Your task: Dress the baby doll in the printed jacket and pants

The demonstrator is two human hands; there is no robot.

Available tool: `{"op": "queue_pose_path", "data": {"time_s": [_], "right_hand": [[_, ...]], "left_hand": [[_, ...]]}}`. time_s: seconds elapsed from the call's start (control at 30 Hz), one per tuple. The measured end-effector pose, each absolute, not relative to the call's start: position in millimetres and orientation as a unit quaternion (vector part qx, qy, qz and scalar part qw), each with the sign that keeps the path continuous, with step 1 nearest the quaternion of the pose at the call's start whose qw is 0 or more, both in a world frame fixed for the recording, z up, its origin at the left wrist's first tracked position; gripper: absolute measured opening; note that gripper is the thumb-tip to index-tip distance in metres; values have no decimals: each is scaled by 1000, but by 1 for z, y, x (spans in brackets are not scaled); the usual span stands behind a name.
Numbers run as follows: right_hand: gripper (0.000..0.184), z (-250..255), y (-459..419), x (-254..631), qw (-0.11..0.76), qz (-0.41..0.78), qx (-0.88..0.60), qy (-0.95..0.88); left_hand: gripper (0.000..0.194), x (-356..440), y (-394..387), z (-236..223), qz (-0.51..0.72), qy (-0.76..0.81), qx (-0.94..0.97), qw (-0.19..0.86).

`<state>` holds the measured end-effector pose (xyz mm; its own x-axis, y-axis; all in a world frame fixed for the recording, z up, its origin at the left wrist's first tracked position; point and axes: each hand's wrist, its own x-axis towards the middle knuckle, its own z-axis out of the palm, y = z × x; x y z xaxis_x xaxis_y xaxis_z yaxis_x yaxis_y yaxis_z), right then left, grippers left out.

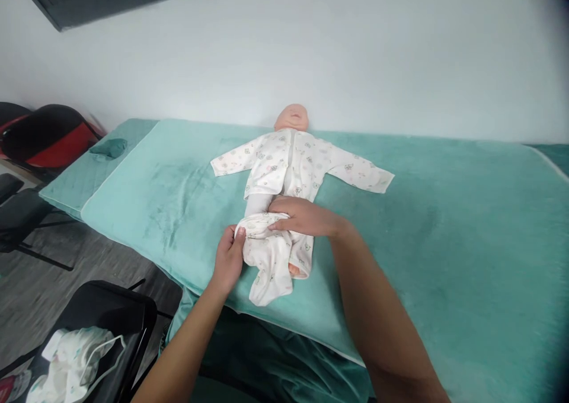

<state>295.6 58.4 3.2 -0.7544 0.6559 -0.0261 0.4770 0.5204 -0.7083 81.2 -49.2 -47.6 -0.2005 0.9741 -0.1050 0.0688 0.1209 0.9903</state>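
The doll (292,120) lies on its back across the green bed (413,243), its head just beside the wall (347,53) and its feet toward the near edge. Its printed jacket (269,163) has both sleeves spread out flat, one on each side of the doll. Below the jacket, the printed trousers (270,272) are bunched around the doll's grey leg (258,204), and one loose trouser leg trails just inside the bed's near edge. On the left of the doll, the left hand (229,258) has its grip closed, thumb over fingers, on the edge of the trousers. From the right of the doll, the right hand (304,216) lays its thumb on the gathered cloth, fingers over the leg; how firmly this grip is closed, I cannot tell. Wide room on the cover stretches right of the doll, with more to its left. Well left of the doll, beyond the bed's edge, a black chair (102,302) carries white cloth (73,355)
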Motion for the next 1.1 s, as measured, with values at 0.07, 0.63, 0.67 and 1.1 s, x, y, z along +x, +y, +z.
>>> {"op": "queue_pose_path", "data": {"time_s": [0.07,0.63,0.67,1.1], "right_hand": [[43,5,59,296,122,370,-322,-863],[43,5,55,285,115,341,-374,-855],[41,4,55,284,117,339,-380,-853],[24,-2,53,278,184,305,-436,-826]], "left_hand": [[39,78,-40,-50,504,598,470,409],[26,66,56,-57,447,575,608,316],[25,67,57,-59,448,573,606,321],[48,46,-38,-61,379,555,583,455]]}}
